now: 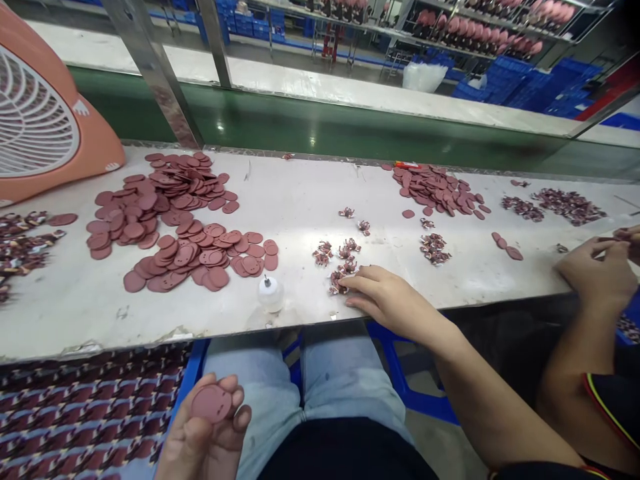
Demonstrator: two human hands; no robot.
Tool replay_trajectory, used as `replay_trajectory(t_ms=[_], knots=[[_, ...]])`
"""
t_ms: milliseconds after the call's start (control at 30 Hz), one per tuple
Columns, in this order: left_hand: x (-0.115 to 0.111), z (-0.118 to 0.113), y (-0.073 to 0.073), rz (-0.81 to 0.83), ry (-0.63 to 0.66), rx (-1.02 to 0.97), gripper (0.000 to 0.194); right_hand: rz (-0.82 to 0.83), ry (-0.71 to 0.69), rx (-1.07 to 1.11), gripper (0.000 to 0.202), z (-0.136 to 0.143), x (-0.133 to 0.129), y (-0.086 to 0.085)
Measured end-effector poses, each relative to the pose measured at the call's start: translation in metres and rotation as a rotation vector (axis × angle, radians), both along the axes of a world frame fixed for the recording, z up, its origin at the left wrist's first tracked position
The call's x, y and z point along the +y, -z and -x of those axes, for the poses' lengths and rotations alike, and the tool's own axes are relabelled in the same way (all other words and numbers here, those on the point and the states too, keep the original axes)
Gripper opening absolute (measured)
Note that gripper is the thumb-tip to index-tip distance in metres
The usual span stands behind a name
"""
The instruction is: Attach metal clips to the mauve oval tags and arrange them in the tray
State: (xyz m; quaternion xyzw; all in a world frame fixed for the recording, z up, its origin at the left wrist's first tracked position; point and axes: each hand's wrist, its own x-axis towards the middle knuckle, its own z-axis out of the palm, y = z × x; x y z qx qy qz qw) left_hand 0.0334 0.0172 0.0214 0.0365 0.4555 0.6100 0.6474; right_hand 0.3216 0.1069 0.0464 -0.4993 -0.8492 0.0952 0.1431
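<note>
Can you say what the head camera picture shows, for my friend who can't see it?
A person's left hand holds a reddish-brown disc while the right hand touches small pieces on a white table. Heaps of similar discs and a small bottle sit nearby, with an orange fan at far left and a co-worker's hands at right.

A long white counter (300, 193), its front edge chipped — from left to right it carries an orange-pink fan (97, 130), small dark pieces (25, 250), a broad heap of flat reddish-brown oval discs (173, 218), a small rounded bottle (271, 295), scattered brown-and-white pieces (349, 248), a smaller disc heap (436, 190), three loose discs (514, 253) and — near the far edge — a dark cluster (570, 205)
</note>
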Motion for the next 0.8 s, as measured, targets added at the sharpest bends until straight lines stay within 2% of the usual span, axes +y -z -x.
replay_trajectory(t_ms=[200, 533, 633, 733, 800], knots=[[-0.002, -0.011, -0.001, 0.03, 0.024, 0.013, 0.039, 0.008, 0.012, -0.057, 0.017, 0.006, 0.003, -0.006], [-0.003, -0.015, -0.004, 0.07, 0.023, 0.04, 0.037, -0.007, -0.094, -0.106, 0.023, 0.009, 0.015, 0.008], [-0.003, -0.016, -0.004, 0.083, 0.002, 0.052, 0.036, 0.062, -0.111, -0.053, 0.017, 0.005, 0.014, 0.0], [-0.004, -0.017, -0.004, 0.092, -0.004, 0.056, 0.038, 0.16, -0.127, 0.004, 0.026, 0.001, 0.006, -0.01], [-0.004, -0.018, -0.003, 0.089, -0.001, 0.057, 0.04, 0.212, -0.123, 0.041, 0.023, 0.001, -0.001, -0.014]])
